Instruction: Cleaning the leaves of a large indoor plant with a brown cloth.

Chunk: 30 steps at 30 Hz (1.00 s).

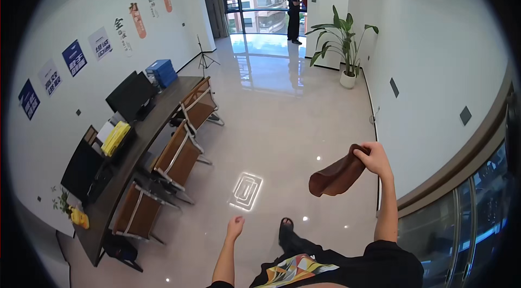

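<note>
My right hand (373, 159) is closed on one end of a brown cloth (337, 175), pinching it between thumb and fingers. The cloth droops to the left of the hand, folded along its length, above the tiled floor. My left hand (235, 228) hangs low in front of me with its fingers curled in and nothing visible in them. It touches nothing, and the nearest things are the floor and a bright reflection of a ceiling light.
A long dark desk (142, 138) with monitors stands at left, brown chairs (179, 155) along it. A potted plant (348, 79) stands by the right wall. Farther off are a tripod (204, 60) and a person (293, 14) at the window. Glass doors (461, 228) flank me at right.
</note>
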### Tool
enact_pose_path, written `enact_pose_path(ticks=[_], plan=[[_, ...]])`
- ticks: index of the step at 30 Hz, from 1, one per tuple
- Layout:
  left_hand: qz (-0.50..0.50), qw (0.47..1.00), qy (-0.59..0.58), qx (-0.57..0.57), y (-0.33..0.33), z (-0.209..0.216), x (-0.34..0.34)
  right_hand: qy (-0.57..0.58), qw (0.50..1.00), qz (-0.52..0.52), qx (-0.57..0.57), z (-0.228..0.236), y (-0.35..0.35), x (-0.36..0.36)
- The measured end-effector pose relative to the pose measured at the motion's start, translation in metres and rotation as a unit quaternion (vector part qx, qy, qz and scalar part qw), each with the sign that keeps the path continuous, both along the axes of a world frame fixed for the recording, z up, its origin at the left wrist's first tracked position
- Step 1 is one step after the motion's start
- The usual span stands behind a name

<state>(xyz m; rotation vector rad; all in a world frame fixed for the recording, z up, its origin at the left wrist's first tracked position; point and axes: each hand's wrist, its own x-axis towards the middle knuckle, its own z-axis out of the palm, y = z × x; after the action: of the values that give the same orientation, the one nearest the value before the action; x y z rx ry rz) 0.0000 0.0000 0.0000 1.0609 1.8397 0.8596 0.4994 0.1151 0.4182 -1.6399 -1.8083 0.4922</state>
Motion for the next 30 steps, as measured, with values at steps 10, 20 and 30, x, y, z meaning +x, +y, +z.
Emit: enact_pose_path(ticks=[10,20,30], plan=[[0.106,0.965,0.002,-0.240,-0.050,-0.101,-0.020,-0.026,0.991,-0.055,0.122,-0.009,0.255,-0.024],[-0.095,0.986,0.082,-0.108,0.091,-0.152,-0.038,0.065,0.993,0.041,0.092,-0.009,0.489,-0.101],[-0.102,0.994,0.046,-0.023,0.683,0.010,-0.010,0.016,1.000,-0.014,0.009,-0.016,0.634,-0.091]])
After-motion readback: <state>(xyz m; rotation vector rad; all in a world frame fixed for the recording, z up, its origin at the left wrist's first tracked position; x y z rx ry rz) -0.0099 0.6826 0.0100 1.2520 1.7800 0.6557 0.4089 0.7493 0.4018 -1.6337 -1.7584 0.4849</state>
